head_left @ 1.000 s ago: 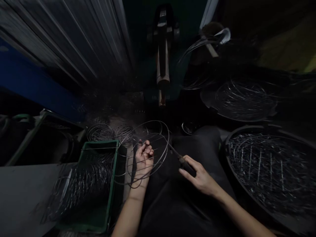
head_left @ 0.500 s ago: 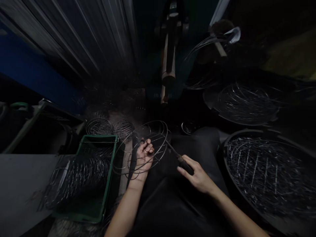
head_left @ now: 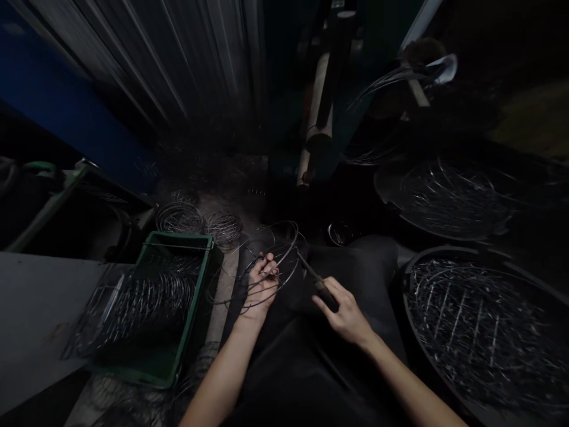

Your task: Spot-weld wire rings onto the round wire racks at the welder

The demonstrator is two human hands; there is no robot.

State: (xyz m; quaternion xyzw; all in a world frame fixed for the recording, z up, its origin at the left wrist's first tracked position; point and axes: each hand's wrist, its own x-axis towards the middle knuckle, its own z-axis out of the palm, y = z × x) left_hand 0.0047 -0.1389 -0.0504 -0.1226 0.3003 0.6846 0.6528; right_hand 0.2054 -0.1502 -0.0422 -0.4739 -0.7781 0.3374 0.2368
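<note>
Several thin wire rings with crossbars (head_left: 291, 274) lie around and over my left hand (head_left: 263, 283), whose fingers are curled round part of the wire, palm turned up. My right hand (head_left: 340, 305) is closed on the dark handle of a tool (head_left: 328, 295). The tool's thin shaft points up and left, and its tip is by the right edge of the rings. Both hands are above dark cloth over my lap. Whether the tip touches the wire is too dark to tell.
On the left stands a green crate (head_left: 189, 332) with wire pieces. Round wire racks (head_left: 180, 218) lie behind it. A large round tub (head_left: 406, 284) of small metal pieces is at the right, another container (head_left: 391, 207) behind it. A machine arm (head_left: 319, 130) stands ahead.
The view has shifted slightly. The wire rings are tilted differently around my left hand, and my right hand with the tool has moved a little to the left.
</note>
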